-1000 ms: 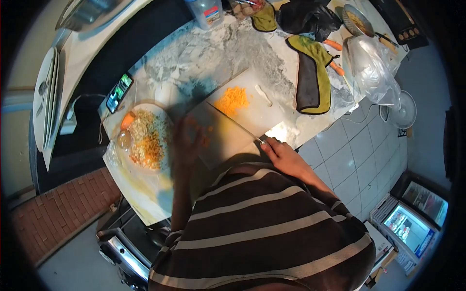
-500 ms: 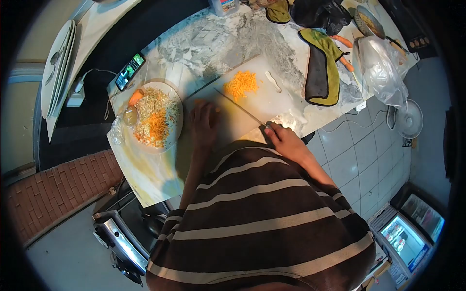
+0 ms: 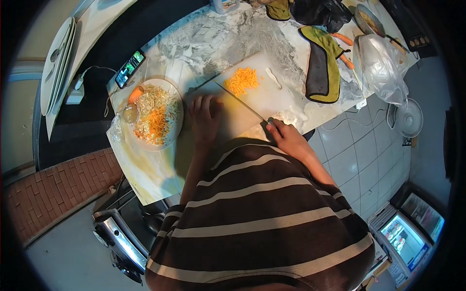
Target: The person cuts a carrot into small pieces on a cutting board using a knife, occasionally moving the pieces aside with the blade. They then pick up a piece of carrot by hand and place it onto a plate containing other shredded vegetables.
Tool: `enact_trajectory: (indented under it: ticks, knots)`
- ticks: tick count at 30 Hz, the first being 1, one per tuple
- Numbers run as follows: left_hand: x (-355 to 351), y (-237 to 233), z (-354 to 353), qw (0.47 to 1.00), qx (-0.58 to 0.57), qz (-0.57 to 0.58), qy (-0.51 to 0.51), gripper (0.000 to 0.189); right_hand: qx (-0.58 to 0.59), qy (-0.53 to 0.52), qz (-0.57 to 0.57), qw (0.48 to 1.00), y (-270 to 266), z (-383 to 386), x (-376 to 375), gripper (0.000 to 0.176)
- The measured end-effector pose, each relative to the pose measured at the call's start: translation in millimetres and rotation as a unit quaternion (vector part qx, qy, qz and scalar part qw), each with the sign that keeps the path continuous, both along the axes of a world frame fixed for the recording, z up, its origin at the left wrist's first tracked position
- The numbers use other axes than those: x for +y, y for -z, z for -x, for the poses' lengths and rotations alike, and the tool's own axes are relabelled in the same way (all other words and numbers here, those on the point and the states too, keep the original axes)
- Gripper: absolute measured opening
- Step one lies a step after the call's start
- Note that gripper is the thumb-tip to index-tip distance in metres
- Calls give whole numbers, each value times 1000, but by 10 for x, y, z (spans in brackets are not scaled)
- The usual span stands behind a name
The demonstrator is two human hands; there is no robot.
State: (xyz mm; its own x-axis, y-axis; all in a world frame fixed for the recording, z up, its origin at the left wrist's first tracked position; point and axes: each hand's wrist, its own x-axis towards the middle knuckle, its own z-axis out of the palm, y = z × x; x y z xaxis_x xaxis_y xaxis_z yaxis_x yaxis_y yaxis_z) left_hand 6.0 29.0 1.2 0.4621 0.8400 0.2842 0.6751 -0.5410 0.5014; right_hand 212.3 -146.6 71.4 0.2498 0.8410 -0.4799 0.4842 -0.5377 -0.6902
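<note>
My right hand (image 3: 287, 138) is closed around the handle of a knife (image 3: 242, 103), whose long blade points up and left across the white cutting board (image 3: 277, 99). On the board's left part, my left hand (image 3: 205, 116) is curled, with a bit of orange carrot (image 3: 219, 101) showing at its fingers; most of the piece is hidden. Beyond the blade lies a heap of chopped carrot (image 3: 242, 81). A thin white strip (image 3: 274, 77) lies to the right of that heap. Left of my left hand stands a plate (image 3: 178, 114) of shredded vegetables (image 3: 156, 116) with a carrot chunk (image 3: 136, 94) at its rim.
A phone (image 3: 130, 69) leans at the counter's back left. Toward the right are a green-and-grey cloth (image 3: 323, 72), carrots (image 3: 346, 61), a clear plastic bag (image 3: 383, 68) and a black bag (image 3: 323, 14). A pan (image 3: 367, 20) stands at the far right.
My left hand has lifted slightly and its fingers have shifted away from me. The knife blade has moved a little up the board, nearer the chopped carrot.
</note>
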Motion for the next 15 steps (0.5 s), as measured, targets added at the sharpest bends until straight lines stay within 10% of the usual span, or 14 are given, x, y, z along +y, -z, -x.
enact_trajectory:
  ticks: [15]
  knots:
    - [9,186,-97,999,-36,-21,-36,24,-36,-7,-22,999,47,-17,159,42]
